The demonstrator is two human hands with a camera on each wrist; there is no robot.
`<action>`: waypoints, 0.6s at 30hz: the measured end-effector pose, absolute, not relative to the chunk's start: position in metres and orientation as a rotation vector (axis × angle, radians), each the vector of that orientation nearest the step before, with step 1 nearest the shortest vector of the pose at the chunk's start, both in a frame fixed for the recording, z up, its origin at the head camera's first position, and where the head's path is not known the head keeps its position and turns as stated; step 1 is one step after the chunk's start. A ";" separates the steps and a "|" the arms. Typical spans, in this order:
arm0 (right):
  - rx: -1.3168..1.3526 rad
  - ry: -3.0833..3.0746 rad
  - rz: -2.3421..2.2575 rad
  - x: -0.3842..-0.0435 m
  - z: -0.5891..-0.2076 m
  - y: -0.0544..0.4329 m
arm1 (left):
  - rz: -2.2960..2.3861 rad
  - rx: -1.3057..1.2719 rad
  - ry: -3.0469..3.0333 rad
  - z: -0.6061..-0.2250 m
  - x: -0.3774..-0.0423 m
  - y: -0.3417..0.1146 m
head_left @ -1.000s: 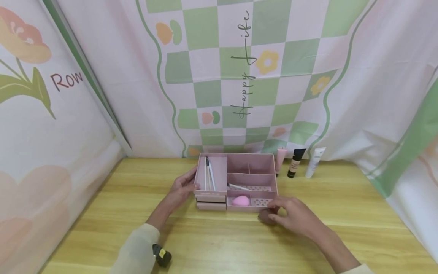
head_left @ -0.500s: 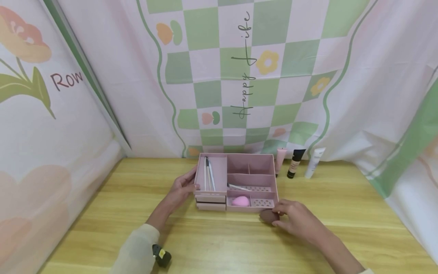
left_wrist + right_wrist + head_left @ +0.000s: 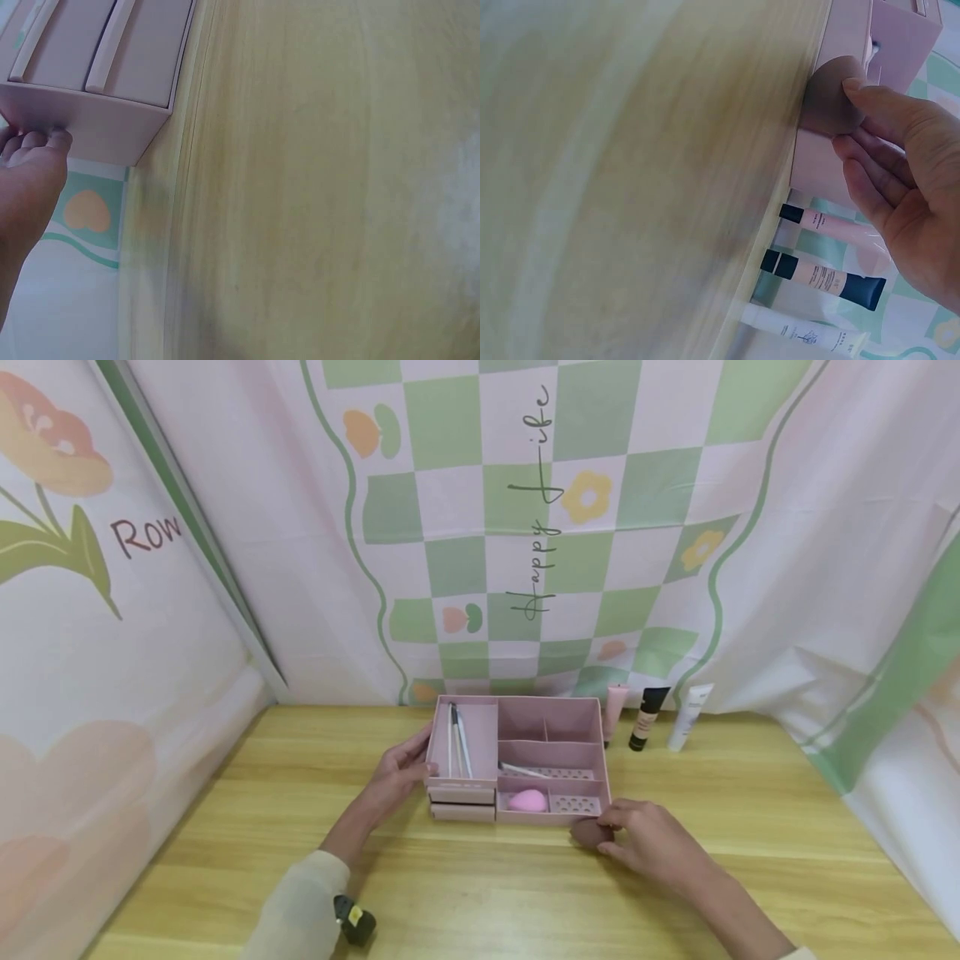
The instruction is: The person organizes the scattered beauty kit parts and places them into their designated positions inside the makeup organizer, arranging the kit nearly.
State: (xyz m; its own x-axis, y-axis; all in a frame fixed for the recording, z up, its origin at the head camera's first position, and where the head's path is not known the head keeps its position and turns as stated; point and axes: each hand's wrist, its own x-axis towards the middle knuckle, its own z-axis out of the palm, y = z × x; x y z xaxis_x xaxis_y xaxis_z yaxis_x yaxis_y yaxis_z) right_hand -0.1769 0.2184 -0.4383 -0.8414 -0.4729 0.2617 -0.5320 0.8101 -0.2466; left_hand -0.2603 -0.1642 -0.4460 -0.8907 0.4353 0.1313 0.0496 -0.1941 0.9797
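A pink cosmetics organizer [image 3: 551,817] stands at the back of the table in the head view. My left hand [image 3: 396,774] rests against its left side, thumb near the front corner; the left wrist view shows the fingers [image 3: 34,142] touching the side panel. With thumb and fingertips, my right hand [image 3: 656,839] pinches a brown makeup sponge [image 3: 591,833] just in front of the organizer's right front corner. Whether the sponge touches the table is hard to tell. A pink makeup sponge [image 3: 528,801] sits in the front compartment. Several thin makeup brushes [image 3: 461,745] lie in the top-left tray.
Right of the organizer stand a pink tube [image 3: 615,714], a black-and-beige tube [image 3: 648,718] and a white tube [image 3: 690,717]. Another brush [image 3: 525,769] lies in the middle compartment. Patterned curtain [image 3: 570,527] hangs behind the wooden table [image 3: 480,893].
My right hand has shifted slightly right and down from the organizer's front edge, and the brown makeup sponge shows more fully. The left hand has stayed put.
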 end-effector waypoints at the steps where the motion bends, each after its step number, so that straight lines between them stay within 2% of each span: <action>1: 0.789 -2.805 0.462 -0.177 -0.438 0.218 | 2.173 0.564 1.808 -0.446 -0.260 -0.164; 18: 0.794 -2.809 0.495 -0.176 -0.436 0.222 | 2.168 0.557 1.814 -0.446 -0.260 -0.164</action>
State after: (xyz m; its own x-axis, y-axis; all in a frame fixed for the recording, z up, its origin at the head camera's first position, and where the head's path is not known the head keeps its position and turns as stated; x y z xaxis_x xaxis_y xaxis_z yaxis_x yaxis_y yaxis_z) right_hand -0.1758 0.2220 -0.4357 -0.8412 -0.4745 0.2593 -0.5345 0.8021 -0.2662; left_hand -0.2599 -0.1642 -0.4459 -0.8927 0.4331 0.1244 0.0458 -0.1873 0.9812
